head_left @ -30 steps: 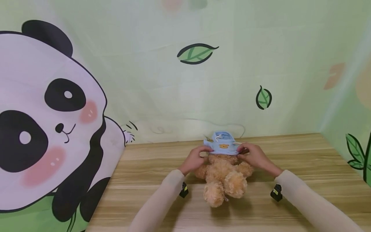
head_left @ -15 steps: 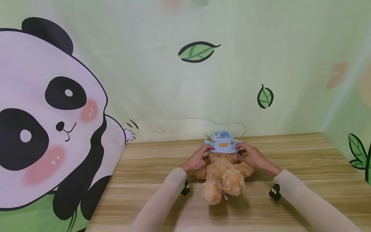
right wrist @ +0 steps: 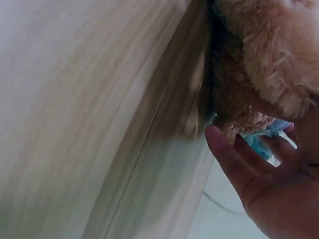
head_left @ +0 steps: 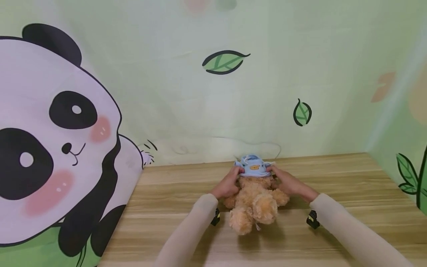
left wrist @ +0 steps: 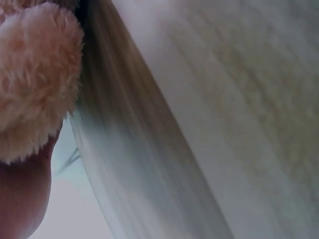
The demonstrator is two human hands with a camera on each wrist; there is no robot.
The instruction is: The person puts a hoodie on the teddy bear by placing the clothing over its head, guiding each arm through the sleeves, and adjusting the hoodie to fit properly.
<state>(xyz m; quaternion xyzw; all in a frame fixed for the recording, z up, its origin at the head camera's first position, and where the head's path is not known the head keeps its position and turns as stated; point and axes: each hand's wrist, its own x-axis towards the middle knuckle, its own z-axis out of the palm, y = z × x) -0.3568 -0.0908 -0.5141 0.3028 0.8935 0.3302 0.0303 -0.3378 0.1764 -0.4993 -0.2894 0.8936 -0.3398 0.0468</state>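
A fluffy light-brown plush toy (head_left: 253, 196) lies on the wooden table, its feet toward the camera. Bunched over its far end is a small light-blue hooded garment (head_left: 254, 168) with an orange patch and white cords. The left hand (head_left: 228, 184) pinches the garment's left side, and the right hand (head_left: 289, 183) pinches its right side. In the left wrist view, plush fur (left wrist: 37, 74) covers most of that hand. The right wrist view has the curved fingers of the right hand (right wrist: 279, 184) around the fur, with blue cloth (right wrist: 259, 144) behind them.
The wood-grain table (head_left: 173, 200) meets a pale green backdrop (head_left: 166, 92) just behind the toy. Printed on the backdrop are a large panda (head_left: 40, 92) at the left and green leaves. A thin dark line runs along the backdrop's lower part.
The garment's hood has sunk lower and looks flatter, and the fingers have shifted on its sides. Both hands and the plush have moved slightly left in the head view.
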